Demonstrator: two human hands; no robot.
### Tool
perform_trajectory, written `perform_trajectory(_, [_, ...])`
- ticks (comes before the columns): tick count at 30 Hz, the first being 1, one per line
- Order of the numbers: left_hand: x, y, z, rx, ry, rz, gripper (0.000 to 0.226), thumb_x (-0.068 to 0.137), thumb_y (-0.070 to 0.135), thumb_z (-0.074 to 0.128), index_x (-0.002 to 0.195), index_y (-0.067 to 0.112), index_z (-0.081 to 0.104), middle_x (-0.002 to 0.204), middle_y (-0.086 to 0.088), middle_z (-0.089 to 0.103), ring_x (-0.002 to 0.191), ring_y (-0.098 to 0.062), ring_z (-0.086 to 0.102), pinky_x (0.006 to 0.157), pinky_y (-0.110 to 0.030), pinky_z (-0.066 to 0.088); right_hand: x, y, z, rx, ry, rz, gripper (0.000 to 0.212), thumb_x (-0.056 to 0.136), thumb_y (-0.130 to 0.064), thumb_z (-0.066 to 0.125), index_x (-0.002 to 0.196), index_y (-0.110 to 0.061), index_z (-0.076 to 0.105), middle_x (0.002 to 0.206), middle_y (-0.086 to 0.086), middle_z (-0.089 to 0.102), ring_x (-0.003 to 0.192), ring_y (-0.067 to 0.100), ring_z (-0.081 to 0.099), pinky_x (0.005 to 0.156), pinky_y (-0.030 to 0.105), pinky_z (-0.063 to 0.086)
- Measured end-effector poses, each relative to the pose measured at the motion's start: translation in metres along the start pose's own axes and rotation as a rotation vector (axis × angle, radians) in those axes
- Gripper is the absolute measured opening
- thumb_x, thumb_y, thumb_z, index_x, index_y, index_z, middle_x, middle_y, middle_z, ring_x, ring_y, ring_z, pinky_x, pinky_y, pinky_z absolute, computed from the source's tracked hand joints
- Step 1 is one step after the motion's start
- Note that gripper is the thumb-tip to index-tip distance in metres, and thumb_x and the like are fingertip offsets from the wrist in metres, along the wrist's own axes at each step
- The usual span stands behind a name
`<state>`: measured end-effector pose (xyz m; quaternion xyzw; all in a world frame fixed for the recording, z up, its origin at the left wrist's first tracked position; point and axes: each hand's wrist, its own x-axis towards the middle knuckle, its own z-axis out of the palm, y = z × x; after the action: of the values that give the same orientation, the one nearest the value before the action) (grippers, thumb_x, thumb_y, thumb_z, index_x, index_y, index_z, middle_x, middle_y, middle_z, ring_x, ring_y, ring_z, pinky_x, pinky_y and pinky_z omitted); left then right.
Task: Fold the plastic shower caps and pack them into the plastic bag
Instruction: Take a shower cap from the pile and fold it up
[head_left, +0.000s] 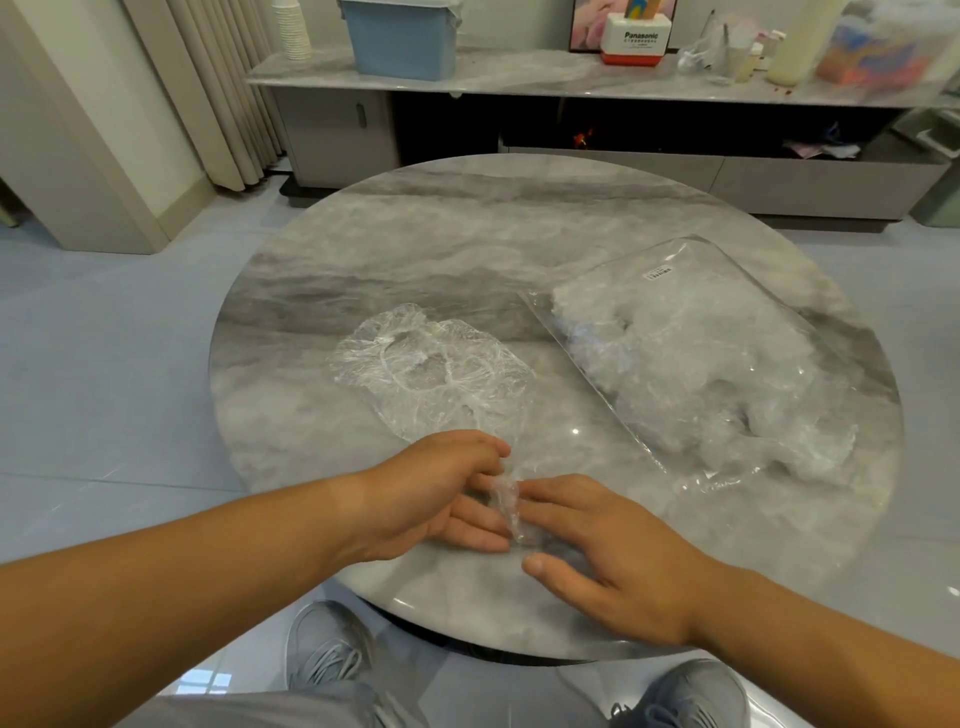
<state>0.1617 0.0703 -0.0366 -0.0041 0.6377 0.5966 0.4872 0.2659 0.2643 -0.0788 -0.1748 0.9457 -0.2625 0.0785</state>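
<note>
Head: left hand (441, 496) grips shower cap (508, 506); right hand (608, 561) touches.

Left hand (441, 493): thumb hidden beneath the palm; I cannot tell whether it pinches the shower cap (431, 364). The film bunched between it and my right hand (608, 551) is clear and creased, fold count unreadable, and it veils my right fingertips. Both forearms are cut off by the frame edges. Beyond my right hand, the plastic bag (727, 364) holds a white mass, caps uncountable; its label (658, 272) is too small to read. Far beyond the grip, the shelf items (878, 57) are blurred.
</note>
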Motion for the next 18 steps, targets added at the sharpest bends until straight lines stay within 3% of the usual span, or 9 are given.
perform_trajectory(3, [0.002, 0.003, 0.0, 0.165, 0.164, 0.077, 0.017, 0.101, 0.017, 0.052, 0.113, 0.01, 0.062, 0.111, -0.018, 0.063, 0.079, -0.036, 0.075, 0.07, -0.042, 0.063, 0.0, -0.003, 0.005, -0.089, -0.014, -0.008, 0.059, 0.1, -0.065, 0.036, 0.136, -0.024, 0.058, 0.143, -0.005, 0.049, 0.13, 0.011, 0.044, 0.106, 0.029, 0.042])
perform_trajectory(6, [0.007, 0.001, -0.005, 0.378, 0.273, 0.151, 0.014, 0.097, 0.023, 0.059, 0.101, 0.01, 0.065, 0.101, -0.014, 0.067, 0.073, -0.023, 0.074, 0.06, -0.034, 0.06, 0.0, -0.004, 0.007, -0.162, -0.018, -0.026, 0.059, 0.1, -0.065, 0.036, 0.136, -0.022, 0.056, 0.144, -0.001, 0.046, 0.131, 0.015, 0.043, 0.108, 0.03, 0.041])
perform_trajectory(8, [0.012, -0.002, -0.009, 0.59, 0.306, 0.19, 0.02, 0.091, 0.033, 0.07, 0.094, 0.014, 0.067, 0.084, -0.005, 0.067, 0.069, -0.014, 0.066, 0.061, -0.031, 0.055, 0.0, -0.005, 0.007, -0.183, -0.027, -0.026, 0.059, 0.1, -0.065, 0.036, 0.137, -0.023, 0.055, 0.147, 0.0, 0.043, 0.134, 0.016, 0.039, 0.111, 0.03, 0.038])
perform_trajectory(10, [0.015, -0.004, -0.011, 0.692, 0.312, 0.193, 0.03, 0.081, 0.043, 0.08, 0.091, 0.019, 0.066, 0.079, 0.002, 0.068, 0.068, -0.012, 0.063, 0.063, -0.03, 0.053, -0.001, -0.005, 0.008, -0.189, -0.035, -0.004, 0.057, 0.1, -0.066, 0.035, 0.138, -0.028, 0.054, 0.15, 0.003, 0.037, 0.139, 0.018, 0.032, 0.114, 0.033, 0.034])
perform_trajectory(14, [0.021, -0.006, -0.007, 0.589, 0.266, 0.101, 0.051, 0.07, 0.038, 0.091, 0.104, 0.017, 0.06, 0.084, -0.008, 0.072, 0.067, -0.017, 0.069, 0.063, -0.028, 0.059, -0.002, -0.005, 0.008, -0.213, -0.048, 0.058, 0.057, 0.098, -0.071, 0.027, 0.143, -0.041, 0.046, 0.159, 0.004, 0.02, 0.149, 0.019, 0.013, 0.12, 0.036, 0.018])
perform_trajectory(18, [0.028, -0.006, -0.007, 0.55, 0.258, 0.074, 0.045, 0.07, 0.028, 0.093, 0.099, 0.009, 0.065, 0.072, -0.008, 0.068, 0.056, -0.012, 0.063, 0.059, -0.026, 0.058, -0.007, -0.005, 0.01, -0.213, -0.07, 0.075, 0.058, 0.098, -0.073, 0.024, 0.15, -0.049, 0.034, 0.167, 0.0, -0.004, 0.153, 0.016, -0.006, 0.122, 0.032, 0.003])
